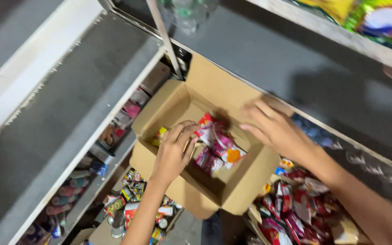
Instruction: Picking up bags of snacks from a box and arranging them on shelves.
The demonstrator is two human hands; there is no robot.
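Head view looks down on an open brown cardboard box [232,186] with its flaps up, sitting between grey metal shelves [69,113]. Left hand [174,152] reaches into the left side of the box, fingers loosely curled and touching the red and pink snack packets [216,147] that lie inside; whether it pinches one cannot be told. Right hand [275,129] hovers over the far right rim of the box, fingers spread and relaxed, holding nothing. Only a small heap of packets lies in the box, with bare cardboard floor showing near the front, so by my judgement the box is far from full. To the near right, a tray of red packets [296,208] is heaped high. Below on the left, small tins and cans [134,204] sit in another carton.
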